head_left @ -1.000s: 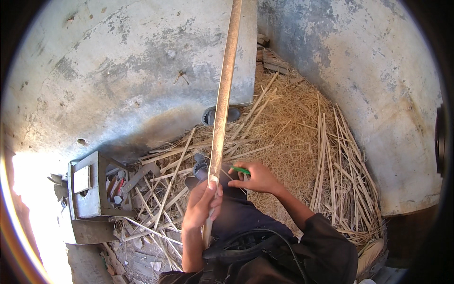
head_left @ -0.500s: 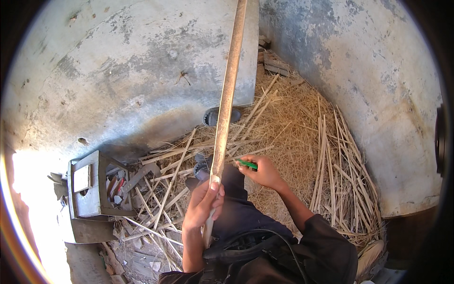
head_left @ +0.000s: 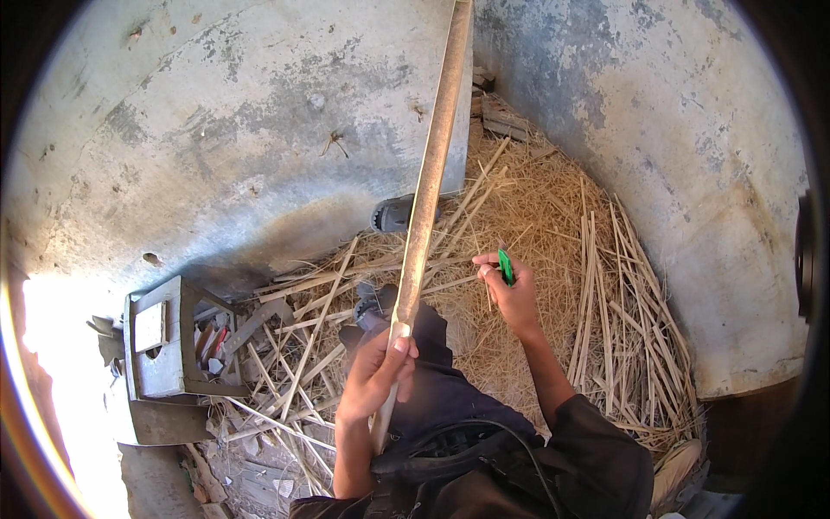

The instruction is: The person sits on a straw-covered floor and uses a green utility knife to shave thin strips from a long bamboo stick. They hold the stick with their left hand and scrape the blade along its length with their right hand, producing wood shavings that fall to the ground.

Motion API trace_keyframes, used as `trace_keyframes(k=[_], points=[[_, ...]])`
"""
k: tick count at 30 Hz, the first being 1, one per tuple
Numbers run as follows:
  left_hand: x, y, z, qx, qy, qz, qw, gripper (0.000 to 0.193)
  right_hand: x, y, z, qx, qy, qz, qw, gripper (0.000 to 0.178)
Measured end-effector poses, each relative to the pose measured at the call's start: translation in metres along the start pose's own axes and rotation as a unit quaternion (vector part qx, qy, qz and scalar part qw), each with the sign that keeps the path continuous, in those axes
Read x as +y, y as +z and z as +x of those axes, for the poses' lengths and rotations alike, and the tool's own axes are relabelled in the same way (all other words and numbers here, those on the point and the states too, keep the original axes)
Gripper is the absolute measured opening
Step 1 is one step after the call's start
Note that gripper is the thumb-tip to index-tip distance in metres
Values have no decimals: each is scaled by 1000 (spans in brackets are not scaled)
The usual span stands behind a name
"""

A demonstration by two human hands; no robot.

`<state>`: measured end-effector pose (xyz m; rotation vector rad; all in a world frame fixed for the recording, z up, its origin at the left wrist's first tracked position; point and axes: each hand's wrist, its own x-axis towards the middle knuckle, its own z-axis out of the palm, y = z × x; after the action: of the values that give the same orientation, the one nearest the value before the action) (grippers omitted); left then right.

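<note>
A long split bamboo strip [head_left: 430,164], pale at its edges and brown on its inner face, rises from my lap toward the far wall. My left hand [head_left: 378,372] is wrapped round its lower part, where a joint shows. Apart from the strip, to its right, is my right hand [head_left: 512,294] with a small bright green tool [head_left: 505,268] held in it. The fingers hide part of that tool, so its exact kind does not show. The index finger points left over the straw.
Straw-like shavings [head_left: 536,225] cover the floor ahead. Many thin bamboo strips [head_left: 601,294] lie on the right, with more beside my legs. A grey wooden stool [head_left: 177,346] lies on its side at the left. A dark shoe [head_left: 391,214] rests by the worn wall [head_left: 259,104].
My right hand has moved right, away from the bamboo strip, and turned the green tool more upright. The strip's far end has swung slightly right, with my left hand still round it.
</note>
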<state>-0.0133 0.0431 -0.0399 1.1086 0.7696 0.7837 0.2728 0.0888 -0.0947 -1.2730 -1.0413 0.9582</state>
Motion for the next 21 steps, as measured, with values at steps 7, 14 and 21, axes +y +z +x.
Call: trace_keyframes(k=[7,14,21], points=[[1,6,-2,5,-2,-2,1000,29,-18,5,-3,10,-14,35,999,32],[4,9,-3,-4,1,13,1000,47,-4,4,4,19,-128,-49,990,28],[8,15,-6,18,-9,9,1000,58,-16,-1,-4,0,-190,-130,973,30]])
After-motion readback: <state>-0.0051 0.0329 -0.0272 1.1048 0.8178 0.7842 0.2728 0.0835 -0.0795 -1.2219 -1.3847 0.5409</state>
